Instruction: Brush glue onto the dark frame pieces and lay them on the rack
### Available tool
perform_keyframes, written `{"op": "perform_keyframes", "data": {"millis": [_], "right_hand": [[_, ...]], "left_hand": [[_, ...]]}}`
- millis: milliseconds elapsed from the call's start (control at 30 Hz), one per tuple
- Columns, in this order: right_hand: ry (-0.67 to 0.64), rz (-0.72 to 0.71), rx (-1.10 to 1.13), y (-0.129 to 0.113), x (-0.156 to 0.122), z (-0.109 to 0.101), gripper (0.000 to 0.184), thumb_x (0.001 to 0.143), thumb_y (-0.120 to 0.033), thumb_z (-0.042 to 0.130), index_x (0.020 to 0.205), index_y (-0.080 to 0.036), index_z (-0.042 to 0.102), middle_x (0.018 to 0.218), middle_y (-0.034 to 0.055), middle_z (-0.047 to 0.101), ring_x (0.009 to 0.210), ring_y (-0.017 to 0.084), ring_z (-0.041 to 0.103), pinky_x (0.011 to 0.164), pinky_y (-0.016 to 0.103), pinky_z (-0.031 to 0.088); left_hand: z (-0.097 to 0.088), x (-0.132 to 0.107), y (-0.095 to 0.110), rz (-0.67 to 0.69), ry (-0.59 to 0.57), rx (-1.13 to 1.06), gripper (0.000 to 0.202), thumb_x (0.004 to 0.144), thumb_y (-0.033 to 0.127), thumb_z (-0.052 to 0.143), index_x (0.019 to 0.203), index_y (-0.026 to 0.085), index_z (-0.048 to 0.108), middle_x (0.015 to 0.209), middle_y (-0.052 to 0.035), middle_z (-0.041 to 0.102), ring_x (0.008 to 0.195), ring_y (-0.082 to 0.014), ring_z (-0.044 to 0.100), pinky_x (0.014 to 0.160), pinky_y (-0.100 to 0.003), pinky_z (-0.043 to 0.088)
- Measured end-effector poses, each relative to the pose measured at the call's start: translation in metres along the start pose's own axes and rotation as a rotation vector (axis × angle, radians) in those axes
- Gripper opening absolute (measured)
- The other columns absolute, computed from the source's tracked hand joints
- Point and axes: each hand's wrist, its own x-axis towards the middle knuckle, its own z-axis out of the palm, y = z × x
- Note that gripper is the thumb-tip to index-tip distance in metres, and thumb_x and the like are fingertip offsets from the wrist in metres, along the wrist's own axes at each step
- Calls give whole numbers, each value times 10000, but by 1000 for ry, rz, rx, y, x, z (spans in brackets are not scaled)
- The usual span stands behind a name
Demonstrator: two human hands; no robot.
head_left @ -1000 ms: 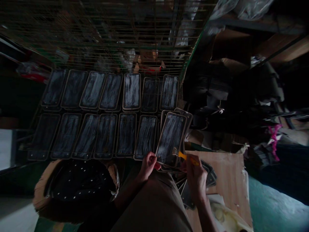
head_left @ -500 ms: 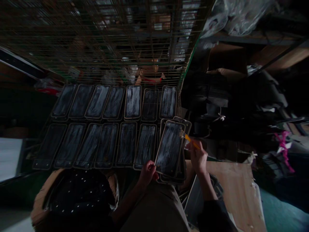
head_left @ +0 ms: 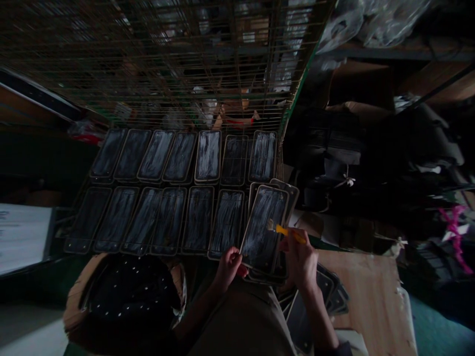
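A dark rectangular panel [head_left: 261, 232] with rounded corners and a pale edge carries whitish streaks over its face. My left hand [head_left: 229, 269] pinches its lower left corner. In my right hand [head_left: 302, 257] is a brush with an orange handle [head_left: 285, 231], and its pale bristles [head_left: 270, 225] touch the middle of the panel. Other panels lie beneath this one, partly covered. Two rows of similar panels, such as this brightly streaked one [head_left: 208, 155], rest on a wire mesh to the left and behind.
A round cardboard container [head_left: 76, 294] at lower left holds black pieces with shiny dots. More dark panels [head_left: 300, 316] lie beside a wooden board [head_left: 367, 291] at lower right. Wire mesh [head_left: 178, 74] rises behind the rows. Dark bundles [head_left: 330, 153] sit on the right.
The brush has moved down and left, from the panel's upper right edge to its middle. My left hand still pinches the corner. The whole view has shifted slightly.
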Motion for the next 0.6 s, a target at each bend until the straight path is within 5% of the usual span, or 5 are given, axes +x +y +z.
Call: {"op": "perform_keyframes", "data": {"millis": [100, 200, 367, 600], "right_hand": [[105, -49, 104, -7, 25, 9, 346, 951, -511, 448, 1053, -195, 544, 741, 28, 671, 638, 176, 679, 599, 260, 540], [62, -74, 145, 0, 35, 29, 362, 947, -515, 447, 1066, -188, 543, 741, 25, 663, 633, 176, 674, 604, 271, 546], [-53, 1, 143, 16, -9, 58, 347, 958, -505, 434, 1071, -196, 545, 709, 7, 657, 639, 166, 673, 636, 267, 548], [-159, 135, 234, 10, -58, 63, 385, 932, -559, 468, 1029, -197, 556, 696, 19, 659, 608, 191, 666, 584, 290, 558]], "left_hand": [[-1, 1, 2, -22, 6, 24, 387, 730, 477, 657, 915, 193, 469, 554, 40, 620, 447, -175, 643, 427, -248, 499], [-4, 5, 2, -49, 2, 56, 353, 729, 444, 643, 911, 192, 476, 549, 47, 614, 433, -174, 637, 408, -242, 490], [-9, 6, 6, -46, -49, 34, 324, 741, 418, 621, 915, 190, 469, 617, 40, 622, 444, -158, 641, 406, -232, 494], [-17, 10, 5, -78, -110, 0, 342, 759, 415, 623, 965, 190, 469, 680, 32, 630, 461, -156, 648, 434, -249, 515]]}}
